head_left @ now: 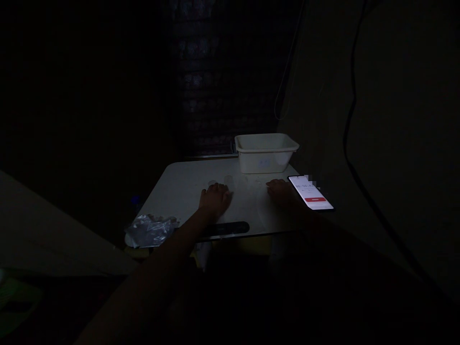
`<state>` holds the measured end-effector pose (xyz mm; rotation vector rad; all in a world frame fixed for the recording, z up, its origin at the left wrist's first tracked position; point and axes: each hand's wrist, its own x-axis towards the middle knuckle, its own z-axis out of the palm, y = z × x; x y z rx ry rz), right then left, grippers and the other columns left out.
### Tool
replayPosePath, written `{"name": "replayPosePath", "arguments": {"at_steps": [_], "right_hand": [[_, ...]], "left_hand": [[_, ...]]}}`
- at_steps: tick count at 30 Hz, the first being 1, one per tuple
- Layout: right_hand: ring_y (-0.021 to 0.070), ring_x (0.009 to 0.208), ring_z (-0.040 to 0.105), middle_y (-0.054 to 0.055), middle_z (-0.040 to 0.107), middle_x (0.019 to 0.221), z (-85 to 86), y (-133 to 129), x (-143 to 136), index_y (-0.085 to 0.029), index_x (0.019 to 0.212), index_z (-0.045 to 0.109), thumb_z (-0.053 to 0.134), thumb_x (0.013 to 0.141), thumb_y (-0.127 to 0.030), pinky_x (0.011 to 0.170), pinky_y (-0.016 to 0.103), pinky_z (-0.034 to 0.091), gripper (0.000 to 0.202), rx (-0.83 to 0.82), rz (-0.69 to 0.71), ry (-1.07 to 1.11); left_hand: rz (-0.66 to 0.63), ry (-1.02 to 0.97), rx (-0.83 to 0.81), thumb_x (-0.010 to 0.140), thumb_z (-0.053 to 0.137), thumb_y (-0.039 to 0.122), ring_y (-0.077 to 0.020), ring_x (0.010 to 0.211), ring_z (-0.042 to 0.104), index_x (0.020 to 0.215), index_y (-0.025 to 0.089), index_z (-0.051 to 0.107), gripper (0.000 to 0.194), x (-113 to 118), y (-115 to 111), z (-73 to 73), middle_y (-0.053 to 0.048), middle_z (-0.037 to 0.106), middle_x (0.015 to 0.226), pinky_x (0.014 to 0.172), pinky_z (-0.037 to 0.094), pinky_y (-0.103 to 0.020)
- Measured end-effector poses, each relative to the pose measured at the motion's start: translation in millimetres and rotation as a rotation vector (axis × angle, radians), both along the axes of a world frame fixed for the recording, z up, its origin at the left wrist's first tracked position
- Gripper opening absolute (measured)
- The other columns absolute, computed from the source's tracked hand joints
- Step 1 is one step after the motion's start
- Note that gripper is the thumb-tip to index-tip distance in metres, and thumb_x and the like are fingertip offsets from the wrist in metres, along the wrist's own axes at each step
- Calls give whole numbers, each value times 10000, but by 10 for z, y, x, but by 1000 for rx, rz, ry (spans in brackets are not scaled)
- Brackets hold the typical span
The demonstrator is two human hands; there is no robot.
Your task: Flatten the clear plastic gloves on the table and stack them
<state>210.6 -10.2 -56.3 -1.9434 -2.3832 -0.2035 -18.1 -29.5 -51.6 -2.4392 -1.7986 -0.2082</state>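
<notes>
My left hand (216, 200) rests palm down on a pale tabletop (187, 187), its fingers loosely spread, with nothing visible in it. Just beyond its fingertips are faint round translucent shapes, too dim to name. On the other side, my right hand (280, 191) lies on the table between the white plastic tub (266, 160) and a lit phone (312, 193), fingers stretched toward the left. Nothing shows in that hand either, though deep shadow blurs its fingers. The phone displays a timer and a red button.
A crumpled clear plastic bag (151, 230) lies at the table's near left corner. A dark elongated slot or strip (226, 228) runs along the front edge. At the right, a black cable (350, 115) hangs down the wall. Most of the room is very dark.
</notes>
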Motion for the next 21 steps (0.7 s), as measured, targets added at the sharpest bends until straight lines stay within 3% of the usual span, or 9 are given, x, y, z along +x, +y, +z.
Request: {"name": "replayPosePath", "arguments": {"at_steps": [7,14,21], "right_hand": [[212,950,460,100,515,1086,-70,87,-140,-157,1021,508,285,808,-249,747,353,327,321,17,-34,-8],[205,995,438,117,480,1147,-90,119,-227,-121,1178,373,292,805,-232,785,350,303,398,32,-62,50],[206,958,458,103,523,1079,-125,141,-231,-158,1098,464,280,805,-211,769,354,309,350,34,-31,39]], "left_hand": [[170,-6,0,842,128,386,-210,1164,273,1191,189,327,448,-227,83,-65,-89,353,1261,864,294,-402],[-21,23,-41,842,141,355,-192,1203,212,1228,207,294,441,-344,189,-209,-49,270,1322,884,266,-435],[-16,15,-59,843,127,366,-188,1195,237,1223,176,312,463,-342,190,-223,-83,300,1304,903,243,-437]]}}
